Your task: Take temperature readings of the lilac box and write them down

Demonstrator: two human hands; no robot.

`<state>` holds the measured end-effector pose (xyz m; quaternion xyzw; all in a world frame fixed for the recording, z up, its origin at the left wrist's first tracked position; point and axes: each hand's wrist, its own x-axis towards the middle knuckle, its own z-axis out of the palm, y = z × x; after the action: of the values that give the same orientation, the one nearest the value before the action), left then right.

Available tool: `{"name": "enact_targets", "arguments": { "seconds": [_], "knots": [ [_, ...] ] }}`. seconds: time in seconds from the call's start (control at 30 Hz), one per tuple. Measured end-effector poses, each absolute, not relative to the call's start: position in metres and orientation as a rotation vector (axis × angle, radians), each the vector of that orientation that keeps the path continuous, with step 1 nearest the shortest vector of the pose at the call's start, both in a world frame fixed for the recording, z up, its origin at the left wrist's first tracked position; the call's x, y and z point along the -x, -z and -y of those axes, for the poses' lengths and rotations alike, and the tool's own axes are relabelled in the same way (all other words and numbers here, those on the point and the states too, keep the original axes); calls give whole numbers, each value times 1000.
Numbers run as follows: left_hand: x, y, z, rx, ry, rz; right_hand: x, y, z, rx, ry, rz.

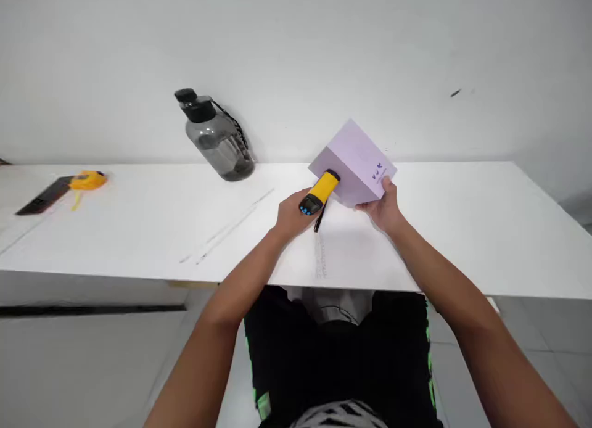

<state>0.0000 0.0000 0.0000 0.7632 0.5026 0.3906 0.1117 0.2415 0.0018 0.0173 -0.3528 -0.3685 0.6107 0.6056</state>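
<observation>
White tabletop (485, 230) spanned the view. Midway back, beside a black pen (319, 221), the left hand (291, 214) gripped a yellow device (324, 185); the right hand (387, 209) pinched a folded lilac card (355, 150), which extended leftward from it toward the back edge, where a bottle (217, 141) stood.

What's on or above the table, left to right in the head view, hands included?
Going by middles: black flat item → tape measure → bottle → left hand → yellow tool → lilac card → right hand.
</observation>
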Motion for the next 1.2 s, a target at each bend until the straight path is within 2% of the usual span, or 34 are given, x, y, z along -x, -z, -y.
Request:
{"name": "enact_targets", "arguments": {
  "seconds": [0.33,1.2],
  "knots": [
    [-3,-5,2,-2240,-1122,-1558,-247,-7,-5,779,-1358,1033],
    [-3,-10,2,-2256,-1073,-1552,-246,-7,-5,852,-1354,1035]
  ]
}}
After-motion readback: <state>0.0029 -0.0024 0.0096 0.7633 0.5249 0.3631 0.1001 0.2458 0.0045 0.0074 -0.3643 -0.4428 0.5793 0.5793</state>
